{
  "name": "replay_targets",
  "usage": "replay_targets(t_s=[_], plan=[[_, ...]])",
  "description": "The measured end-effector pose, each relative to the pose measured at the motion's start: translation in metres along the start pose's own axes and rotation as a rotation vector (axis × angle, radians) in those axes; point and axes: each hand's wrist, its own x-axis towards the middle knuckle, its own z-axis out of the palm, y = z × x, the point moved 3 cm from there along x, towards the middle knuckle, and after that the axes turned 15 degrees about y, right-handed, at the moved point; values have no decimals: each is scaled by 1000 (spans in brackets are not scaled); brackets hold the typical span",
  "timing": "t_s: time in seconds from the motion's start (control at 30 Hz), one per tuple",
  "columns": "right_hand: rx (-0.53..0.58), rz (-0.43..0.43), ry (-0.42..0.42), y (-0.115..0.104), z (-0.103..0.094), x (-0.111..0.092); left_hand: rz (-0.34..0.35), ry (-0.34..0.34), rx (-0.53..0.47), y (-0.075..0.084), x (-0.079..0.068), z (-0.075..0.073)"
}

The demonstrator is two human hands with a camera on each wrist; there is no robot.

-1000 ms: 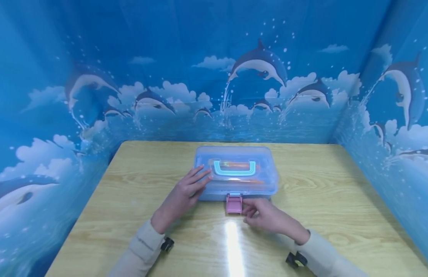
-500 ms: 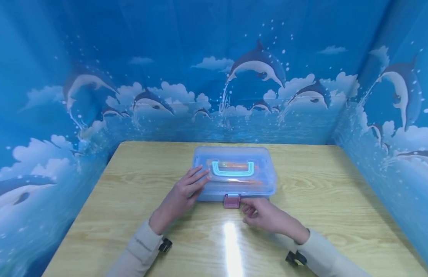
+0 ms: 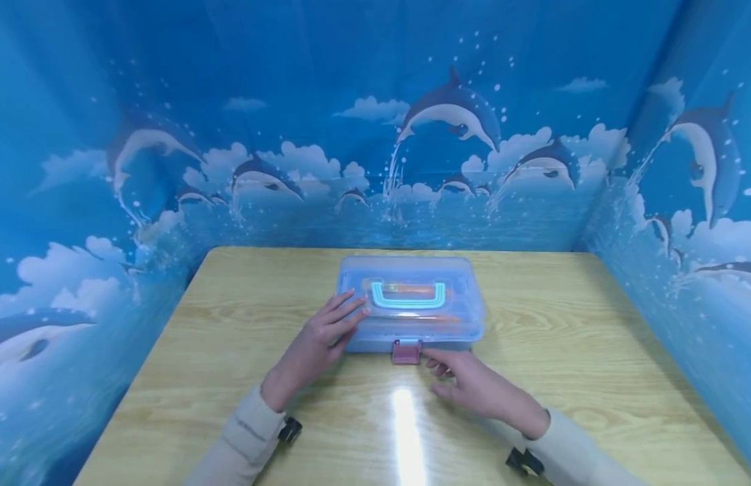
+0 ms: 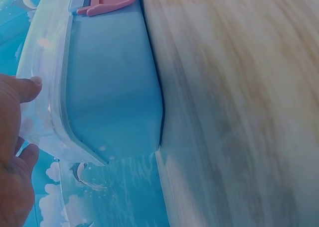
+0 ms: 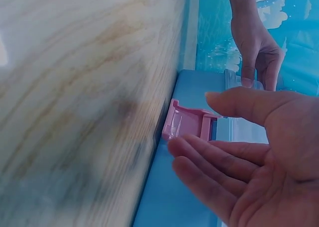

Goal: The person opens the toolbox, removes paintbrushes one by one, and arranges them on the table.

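Observation:
A plastic storage box (image 3: 466, 317) with a clear lid and a blue base (image 4: 109, 87) stands on the table. Its light-blue handle (image 3: 408, 305) lies on top. A pink latch (image 3: 406, 352) hangs from the lid's front edge over the base; whether it is fastened I cannot tell. My left hand (image 3: 317, 341) rests its spread fingers on the left part of the lid. Beside the latch, on its right, is my right hand (image 3: 475, 386), index finger reaching to the latch's edge. In the right wrist view its thumb stands apart from the fingers (image 5: 214, 162), pinching nothing.
Orange items (image 3: 411, 290) show dimly through the lid. The box sits toward the back of the wood-grain table (image 3: 241, 290). A blue curtain with printed dolphins (image 3: 290, 101) encloses the back and both sides.
The pink latch stood farther out from the box and has swung down toward its front. My right hand has shifted slightly and its thumb has parted from the fingers. My left hand stays on the lid.

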Motion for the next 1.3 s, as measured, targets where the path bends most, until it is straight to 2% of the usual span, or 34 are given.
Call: replay_targets(t_s=[0.13,0.23,0.53,0.73,0.9,1.07,1.3], plan=[[-18,-24,50,-3,-2,-4,4,0,9,0,-1,0],[-38,-83,139,-5,-5,-7,15,-5,19,0,-1,0],[-42,-469,485,-8,-25,-8,41,-17,50,0,-1,-3],[-34,-616,681,-2,-43,-2,62,-23,60,-1,-3,-2],[-61,-636,742,6,-57,4,57,-17,56,-3,-5,-4],[-110,-611,718,16,-63,7,62,-11,53,-3,-7,-6],[-148,-570,707,32,-61,6,43,1,49,-4,-10,-7]])
